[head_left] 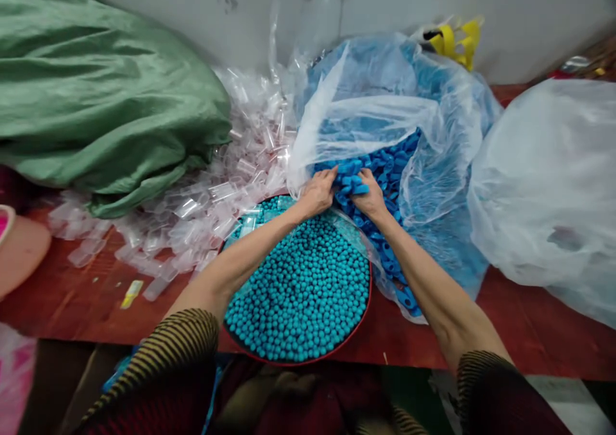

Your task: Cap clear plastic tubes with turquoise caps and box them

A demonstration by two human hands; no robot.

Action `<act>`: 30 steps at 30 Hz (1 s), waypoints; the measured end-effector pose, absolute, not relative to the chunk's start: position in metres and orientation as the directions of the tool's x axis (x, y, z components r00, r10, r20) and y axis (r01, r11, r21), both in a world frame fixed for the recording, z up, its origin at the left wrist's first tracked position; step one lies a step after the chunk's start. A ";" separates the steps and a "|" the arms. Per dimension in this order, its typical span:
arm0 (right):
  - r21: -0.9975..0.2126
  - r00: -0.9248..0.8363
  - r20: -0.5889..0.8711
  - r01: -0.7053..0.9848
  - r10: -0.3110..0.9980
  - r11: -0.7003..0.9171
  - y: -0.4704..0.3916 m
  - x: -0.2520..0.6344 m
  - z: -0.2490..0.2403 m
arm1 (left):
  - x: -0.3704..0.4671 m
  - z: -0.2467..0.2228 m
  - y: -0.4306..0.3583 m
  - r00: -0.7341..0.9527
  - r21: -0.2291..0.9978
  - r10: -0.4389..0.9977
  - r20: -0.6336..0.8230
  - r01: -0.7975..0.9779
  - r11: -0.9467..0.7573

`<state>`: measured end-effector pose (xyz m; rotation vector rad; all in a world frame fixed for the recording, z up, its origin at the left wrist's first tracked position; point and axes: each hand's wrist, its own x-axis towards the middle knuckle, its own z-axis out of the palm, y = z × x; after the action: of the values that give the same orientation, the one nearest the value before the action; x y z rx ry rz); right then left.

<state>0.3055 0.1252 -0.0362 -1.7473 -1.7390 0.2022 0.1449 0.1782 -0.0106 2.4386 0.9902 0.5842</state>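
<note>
Both hands are at the mouth of a clear plastic bag (433, 185) full of small blue plastic pieces (387, 165). My left hand (318, 192) is at the left side of the opening, its fingers curled against a clump of these pieces. Facing it, my right hand (369, 194) has its fingers closed round some of the same pieces, with its fingertips partly hidden. Below my forearms sits a round red-rimmed tub (369, 287) filled with small turquoise balls (298, 287). A few clear plastic pieces (248, 222) lie on the balls at the tub's left.
Clear plastic pieces (192, 204) are heaped on the red table (77, 294) to the left, beside a large green sack (110, 95). A bulging white bag (543, 185) stands at the right. Yellow parts (455, 42) show behind the blue pieces, near the wall.
</note>
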 end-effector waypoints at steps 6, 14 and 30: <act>-0.496 0.140 0.173 0.868 0.975 -0.037 0.123 0.283 -0.015 | 0.139 -0.012 0.204 0.708 0.617 0.699 0.107 0.503 -0.604; -0.378 0.093 0.289 0.926 0.953 0.024 0.062 0.260 -0.006 | 0.150 -0.011 0.223 0.759 0.529 0.644 0.099 0.508 -0.680; -0.418 -0.026 0.335 0.892 0.942 0.173 0.050 0.298 -0.043 | 0.104 -0.004 0.230 0.847 0.469 0.530 0.030 0.457 -0.756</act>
<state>0.2975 0.0496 -0.0431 -1.7241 -1.9217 0.1226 0.1041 0.2302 -0.0041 2.5710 0.7280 0.2225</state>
